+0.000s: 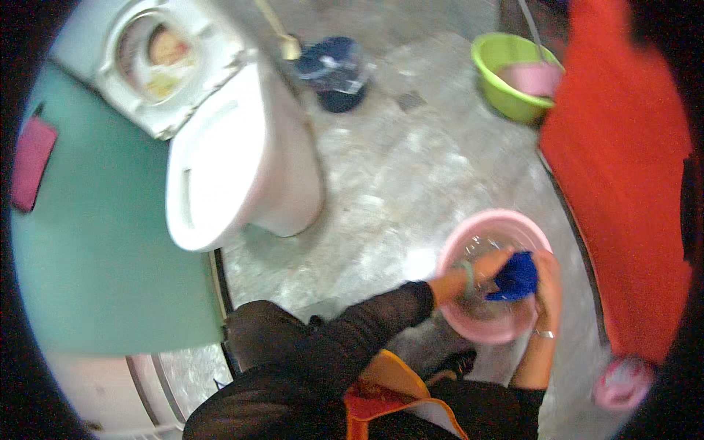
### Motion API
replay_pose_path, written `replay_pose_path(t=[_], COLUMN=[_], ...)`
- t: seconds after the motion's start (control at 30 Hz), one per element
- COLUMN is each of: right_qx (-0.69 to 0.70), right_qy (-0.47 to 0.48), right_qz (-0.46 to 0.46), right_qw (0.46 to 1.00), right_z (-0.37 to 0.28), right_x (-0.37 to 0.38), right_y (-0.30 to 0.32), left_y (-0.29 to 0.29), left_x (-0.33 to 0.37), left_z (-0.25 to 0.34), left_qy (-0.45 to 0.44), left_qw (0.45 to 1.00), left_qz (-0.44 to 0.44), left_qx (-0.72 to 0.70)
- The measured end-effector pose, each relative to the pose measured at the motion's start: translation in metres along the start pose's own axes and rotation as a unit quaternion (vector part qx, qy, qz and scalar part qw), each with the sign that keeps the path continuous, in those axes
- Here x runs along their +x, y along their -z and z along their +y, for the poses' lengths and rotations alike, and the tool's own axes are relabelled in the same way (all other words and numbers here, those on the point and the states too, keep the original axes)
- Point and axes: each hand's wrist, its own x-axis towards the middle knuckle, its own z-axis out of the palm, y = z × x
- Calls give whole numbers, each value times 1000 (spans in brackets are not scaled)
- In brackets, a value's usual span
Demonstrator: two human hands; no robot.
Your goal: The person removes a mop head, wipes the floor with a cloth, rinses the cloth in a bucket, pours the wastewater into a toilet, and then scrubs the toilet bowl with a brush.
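A blue cloth (pixel 516 279) is bunched between my two hands over a pink basin (pixel 449 312) with clear water in it. My left hand (pixel 490 265), a pale bangle at its wrist, reaches in from the left and grips the cloth's near side. On the other side my right hand (pixel 546 282), with a silvery band at the wrist, is closed round the cloth at the basin's right rim. Some of the fingers are hidden behind the cloth or blurred.
A white toilet (pixel 282 176) with raised lid stands at the left, beside a green partition (pixel 125 257). Beyond it sits a dark blue bin (pixel 341 99). A lime-green tub (pixel 506 99) holds something pink, next to a red panel (pixel 623 169). A pink object (pixel 623 383) lies lower right.
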Motion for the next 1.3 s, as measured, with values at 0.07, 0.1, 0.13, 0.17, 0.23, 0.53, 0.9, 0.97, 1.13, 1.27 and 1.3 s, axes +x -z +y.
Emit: replay_pose_path(t=[0.07, 0.1, 0.13, 0.17, 0.23, 0.53, 0.9, 0.97, 1.13, 1.27, 1.3], right_qx=[-39, -104, -168, -232, -262, 349, 302, 312, 300, 270, 246], right_qy=[39, 57, 76, 96, 132, -189, -153, -224, -401, -373, -355], right_qz=[3, -5, -11, -16, -7, -3, -30, -8, -55, -101, -109], right_qw=[998, 993, 983, 968, 956, 918, 940, 923, 864, 882, 895], right_z=[-15, -11, -5, -1, 7, 43, 46, 40, 54, 60, 65], right_x=[3, 1, -1, -2, 0, -15, -29, -32, -20, -19, -18], right_y=[-4, -8, -13, -19, -23, -50, -53, -45, -17, -18, -18], left_y=[4, 3, 2, 3, -5, -14, -11, 2, 18, 15, 14], left_x=[11, 2, -5, -10, -29, -12, -55, -53, -29, -21, -19], left_z=[-3, -7, -9, -5, 50, 23, 37, 37, 53, 44, 39], left_qy=[182, 175, 167, 156, 126, 76, -256, -357, -425, -338, -337], left_qw=[953, 933, 908, 878, 915, 971, 859, 808, 746, 796, 803], left_qz=[-69, -82, -96, -111, -3, 121, -16, -76, -122, -99, -75], left_qx=[-232, -304, -372, -439, -384, 192, 444, 462, 498, 492, 486])
